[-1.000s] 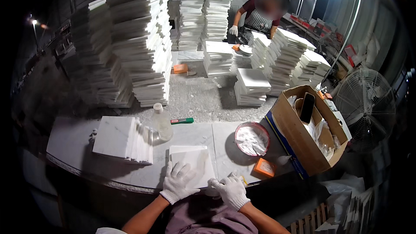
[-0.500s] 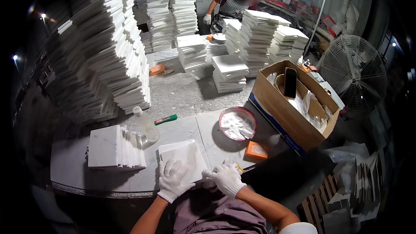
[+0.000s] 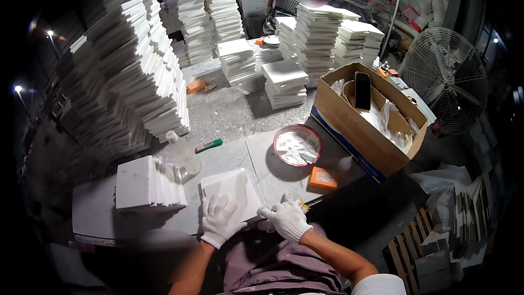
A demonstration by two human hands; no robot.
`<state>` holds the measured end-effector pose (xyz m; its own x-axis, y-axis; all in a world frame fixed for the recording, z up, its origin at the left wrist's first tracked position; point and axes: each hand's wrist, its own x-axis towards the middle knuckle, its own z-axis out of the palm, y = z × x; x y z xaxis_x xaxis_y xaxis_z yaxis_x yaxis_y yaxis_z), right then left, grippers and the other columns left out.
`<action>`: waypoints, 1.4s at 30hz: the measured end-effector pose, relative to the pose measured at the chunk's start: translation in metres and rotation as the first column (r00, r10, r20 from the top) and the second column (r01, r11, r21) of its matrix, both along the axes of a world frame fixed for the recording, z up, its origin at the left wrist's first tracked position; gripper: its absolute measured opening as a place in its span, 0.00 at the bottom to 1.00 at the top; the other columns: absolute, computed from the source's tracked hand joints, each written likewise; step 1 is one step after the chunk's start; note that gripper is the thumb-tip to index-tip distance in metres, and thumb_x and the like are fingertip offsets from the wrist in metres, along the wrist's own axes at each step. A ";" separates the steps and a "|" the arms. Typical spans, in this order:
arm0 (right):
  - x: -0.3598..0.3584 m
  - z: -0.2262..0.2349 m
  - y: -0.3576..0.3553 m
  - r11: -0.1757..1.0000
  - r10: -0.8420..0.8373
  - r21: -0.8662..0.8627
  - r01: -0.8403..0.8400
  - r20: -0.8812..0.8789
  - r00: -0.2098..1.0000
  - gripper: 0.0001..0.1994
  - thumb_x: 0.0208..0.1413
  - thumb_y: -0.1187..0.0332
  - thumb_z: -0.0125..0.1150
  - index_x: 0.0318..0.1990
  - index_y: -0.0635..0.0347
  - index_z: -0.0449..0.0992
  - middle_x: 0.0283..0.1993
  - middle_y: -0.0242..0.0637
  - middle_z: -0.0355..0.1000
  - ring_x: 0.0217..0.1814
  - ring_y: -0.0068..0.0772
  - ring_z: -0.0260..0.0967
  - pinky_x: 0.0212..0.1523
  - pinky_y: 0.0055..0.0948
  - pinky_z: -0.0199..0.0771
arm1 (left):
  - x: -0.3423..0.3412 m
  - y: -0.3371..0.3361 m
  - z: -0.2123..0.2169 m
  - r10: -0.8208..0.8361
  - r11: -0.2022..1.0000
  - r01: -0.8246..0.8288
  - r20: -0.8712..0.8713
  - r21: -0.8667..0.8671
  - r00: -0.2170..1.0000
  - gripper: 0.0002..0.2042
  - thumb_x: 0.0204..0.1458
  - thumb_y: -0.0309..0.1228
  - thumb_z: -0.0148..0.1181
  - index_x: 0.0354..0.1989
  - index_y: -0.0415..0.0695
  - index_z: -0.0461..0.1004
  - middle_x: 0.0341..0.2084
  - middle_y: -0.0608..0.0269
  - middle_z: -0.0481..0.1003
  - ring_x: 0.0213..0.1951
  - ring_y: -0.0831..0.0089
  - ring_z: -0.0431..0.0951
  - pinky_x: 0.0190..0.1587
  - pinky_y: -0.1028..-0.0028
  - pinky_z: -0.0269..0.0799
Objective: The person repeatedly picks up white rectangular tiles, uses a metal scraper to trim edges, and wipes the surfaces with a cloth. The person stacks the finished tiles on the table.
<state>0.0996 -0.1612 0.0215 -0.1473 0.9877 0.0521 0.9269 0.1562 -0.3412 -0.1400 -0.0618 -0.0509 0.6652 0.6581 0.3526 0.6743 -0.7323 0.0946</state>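
A square white marble tile (image 3: pixel 231 188) lies on the table in front of me. My left hand (image 3: pixel 222 216), in a white knit glove, rests flat on it with the fingers spread. At the tile's near right corner, my gloved right hand (image 3: pixel 286 219) is closed around a small tool with a yellow end (image 3: pixel 302 205). The glove hides most of this tool, so its kind does not show. Left of the tile, several similar tiles (image 3: pixel 136 186) stand on edge in a row.
A clear plastic bottle (image 3: pixel 183 153), green marker (image 3: pixel 208 146), red-rimmed bowl of white material (image 3: pixel 298 145) and orange box (image 3: pixel 323 177) sit around the tile. A carton (image 3: pixel 371 145) bears a phone (image 3: pixel 362 90). Tall tile stacks (image 3: pixel 147 76), a fan (image 3: pixel 445 82) and a co-worker (image 3: pixel 285 0) are beyond.
The view has shifted slightly. My left hand stays flat on the tile, and my right hand is still at its corner. The co-worker's gloved hand no longer shows clearly.
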 end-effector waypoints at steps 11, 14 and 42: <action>-0.036 -0.051 -0.041 0.929 -0.313 -0.368 -0.038 -0.836 0.452 0.28 0.59 0.69 0.54 0.67 0.66 0.59 0.59 0.44 0.70 0.63 0.38 0.67 0.61 0.28 0.64 | 0.016 0.017 0.048 0.139 0.929 -0.185 -0.164 -0.319 0.977 0.29 0.44 0.55 0.62 0.53 0.52 0.75 0.59 0.58 0.65 0.63 0.54 0.58 0.69 0.50 0.41; -0.052 -0.035 -0.030 0.833 -0.495 -0.511 -0.213 -0.860 0.127 0.29 0.63 0.71 0.50 0.69 0.71 0.50 0.66 0.44 0.62 0.68 0.36 0.58 0.64 0.27 0.60 | 0.012 0.037 0.046 0.228 0.926 -0.253 -0.119 -0.282 0.966 0.29 0.45 0.52 0.61 0.55 0.51 0.73 0.59 0.56 0.66 0.64 0.56 0.58 0.69 0.52 0.42; 0.003 -0.043 0.006 0.902 -0.428 -0.432 0.009 -0.892 0.148 0.27 0.59 0.69 0.56 0.64 0.71 0.62 0.55 0.40 0.73 0.56 0.29 0.68 0.57 0.25 0.68 | 0.007 -0.014 0.058 0.552 0.776 -0.554 -0.100 -0.301 0.828 0.27 0.43 0.44 0.63 0.52 0.46 0.73 0.41 0.42 0.75 0.44 0.44 0.75 0.47 0.52 0.71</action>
